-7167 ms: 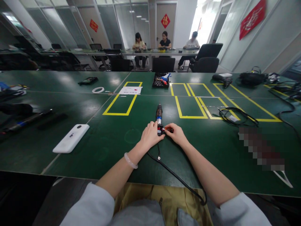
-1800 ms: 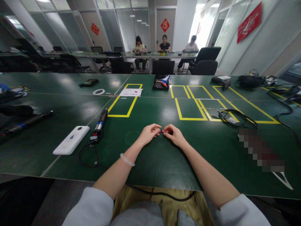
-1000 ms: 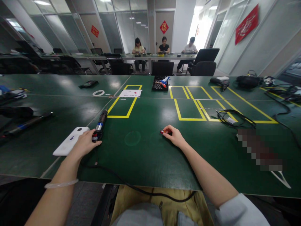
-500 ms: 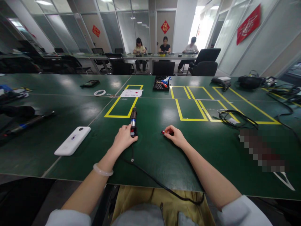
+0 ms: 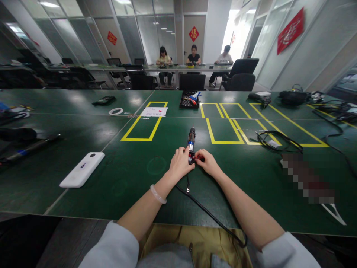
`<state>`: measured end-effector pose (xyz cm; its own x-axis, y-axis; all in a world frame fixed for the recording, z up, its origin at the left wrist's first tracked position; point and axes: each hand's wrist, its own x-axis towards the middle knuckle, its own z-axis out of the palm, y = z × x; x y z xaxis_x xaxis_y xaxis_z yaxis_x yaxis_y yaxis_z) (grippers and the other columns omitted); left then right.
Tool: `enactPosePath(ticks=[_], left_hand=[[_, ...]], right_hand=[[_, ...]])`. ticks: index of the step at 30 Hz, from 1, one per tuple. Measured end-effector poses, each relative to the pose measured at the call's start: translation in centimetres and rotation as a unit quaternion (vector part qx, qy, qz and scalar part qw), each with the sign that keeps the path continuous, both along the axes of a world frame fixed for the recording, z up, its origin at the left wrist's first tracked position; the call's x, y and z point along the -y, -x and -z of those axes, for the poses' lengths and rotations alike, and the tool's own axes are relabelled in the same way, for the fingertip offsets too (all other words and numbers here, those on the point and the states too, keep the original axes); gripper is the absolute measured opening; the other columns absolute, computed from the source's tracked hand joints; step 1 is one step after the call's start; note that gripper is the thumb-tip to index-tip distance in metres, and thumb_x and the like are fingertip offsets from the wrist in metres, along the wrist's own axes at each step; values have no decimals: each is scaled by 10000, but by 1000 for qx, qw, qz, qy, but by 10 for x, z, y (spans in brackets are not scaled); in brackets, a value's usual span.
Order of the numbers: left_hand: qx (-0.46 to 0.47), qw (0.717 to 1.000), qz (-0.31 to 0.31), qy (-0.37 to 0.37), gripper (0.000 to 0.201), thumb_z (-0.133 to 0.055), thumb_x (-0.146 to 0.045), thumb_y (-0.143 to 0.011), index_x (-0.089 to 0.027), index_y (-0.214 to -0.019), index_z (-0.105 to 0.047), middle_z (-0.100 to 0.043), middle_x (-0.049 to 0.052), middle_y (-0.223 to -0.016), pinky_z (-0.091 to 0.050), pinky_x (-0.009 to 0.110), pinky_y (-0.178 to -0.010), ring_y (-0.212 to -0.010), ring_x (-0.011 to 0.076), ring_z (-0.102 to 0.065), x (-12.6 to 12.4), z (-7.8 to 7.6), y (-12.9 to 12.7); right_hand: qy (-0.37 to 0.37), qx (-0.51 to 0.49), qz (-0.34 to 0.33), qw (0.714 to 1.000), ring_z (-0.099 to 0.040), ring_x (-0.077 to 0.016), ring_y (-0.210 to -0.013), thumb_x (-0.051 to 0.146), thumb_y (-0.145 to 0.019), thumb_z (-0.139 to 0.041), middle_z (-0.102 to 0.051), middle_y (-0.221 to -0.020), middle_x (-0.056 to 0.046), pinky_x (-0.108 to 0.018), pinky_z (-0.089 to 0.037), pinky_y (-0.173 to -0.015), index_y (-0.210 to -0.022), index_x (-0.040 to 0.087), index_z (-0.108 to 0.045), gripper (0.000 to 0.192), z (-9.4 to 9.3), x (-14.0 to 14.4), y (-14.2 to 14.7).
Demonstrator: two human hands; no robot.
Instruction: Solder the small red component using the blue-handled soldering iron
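Around the lower end of a cylindrical tool body [image 5: 191, 138], dark at the top with a silver section and a blue band, my left hand [image 5: 180, 162] is closed. The tool stands out past my fingers toward the far side. A black cable [image 5: 205, 209] runs from near it over the table edge, and a short lead ends in a small ring terminal [image 5: 187, 190]. My right hand [image 5: 206, 162] is pinched right beside the tool's lower end. A small red part shows at its fingertips, mostly hidden now; whether it touches the tool I cannot tell.
A white power bank [image 5: 82, 169] lies to the left on the green table [image 5: 134, 201]. Farther off are a tape roll [image 5: 115, 111], a paper sheet [image 5: 154, 111] and a black tray [image 5: 182, 105] of tools. Coiled cable [image 5: 279, 140] lies right. Several people sit beyond.
My left hand has carried the tool body to the right, up against my right hand. The cable has shifted with it. My right hand has stayed nearly in place.
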<state>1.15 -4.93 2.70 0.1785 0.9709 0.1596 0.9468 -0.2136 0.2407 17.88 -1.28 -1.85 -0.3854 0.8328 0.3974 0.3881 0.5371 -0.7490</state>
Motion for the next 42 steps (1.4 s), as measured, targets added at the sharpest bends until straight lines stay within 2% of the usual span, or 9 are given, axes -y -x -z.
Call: enactPosePath(ticks=[5,9,12,19,24,31,42], left_hand=[[-12,1000,-1,-17,654,-602,-423,-752,-198,-1330,-397,-485,110,-1167,-437,342,-823,-1029,258,-487,3,3,0],[-37,998,-8,-41,697,-590,-443,-766,-204,-1378,-359,-492,112,-1167,-412,359,-835,-1024,263,-484,3,5,-1],[-49,998,-19,-47,695,-559,-488,-791,-199,-1389,-355,-499,118,-1146,-396,366,-833,-1021,270,-485,1,4,-4],[-58,996,-55,-44,638,-466,-541,-850,-191,-1376,-380,-514,125,-1095,-373,370,-828,-1015,276,-484,-8,2,-12],[-67,996,-41,-50,649,-469,-548,-849,-193,-1385,-381,-519,129,-1087,-367,375,-844,-1009,280,-483,-7,1,-4],[-89,994,-51,-32,663,-470,-549,-852,-206,-1411,-370,-525,140,-1117,-371,383,-866,-1017,285,-484,9,-7,38],[-168,971,-170,11,696,-337,-604,-872,-208,-1444,-338,-501,163,-1187,-396,408,-855,-1019,320,-502,37,-11,156]], right_hand=[[15,-19,4,1000,-541,-149,-759,217,-820,-586,-544,-868,-31,-277,-448,-719,-853,190,-649,76,-2,0,0],[27,-20,22,999,-557,-150,-727,224,-857,-538,-585,-790,-31,-272,-443,-687,-820,187,-690,161,-9,4,1],[24,-28,28,999,-581,-154,-735,229,-853,-536,-624,-810,-43,-278,-449,-696,-835,186,-710,180,-12,8,2],[79,-80,46,993,-595,-152,-690,283,-844,-530,-688,-831,-28,-279,-467,-687,-906,179,-678,190,-6,4,0],[105,-110,37,988,-614,-163,-745,308,-828,-547,-685,-865,-38,-289,-489,-718,-910,179,-645,182,-1,0,-1],[143,-106,15,984,-637,-169,-751,306,-830,-540,-684,-821,-36,-305,-502,-736,-908,185,-628,168,0,0,-1],[133,-80,6,988,-635,-163,-751,294,-840,-525,-684,-807,-37,-296,-480,-746,-866,168,-654,182,-1,2,1]])
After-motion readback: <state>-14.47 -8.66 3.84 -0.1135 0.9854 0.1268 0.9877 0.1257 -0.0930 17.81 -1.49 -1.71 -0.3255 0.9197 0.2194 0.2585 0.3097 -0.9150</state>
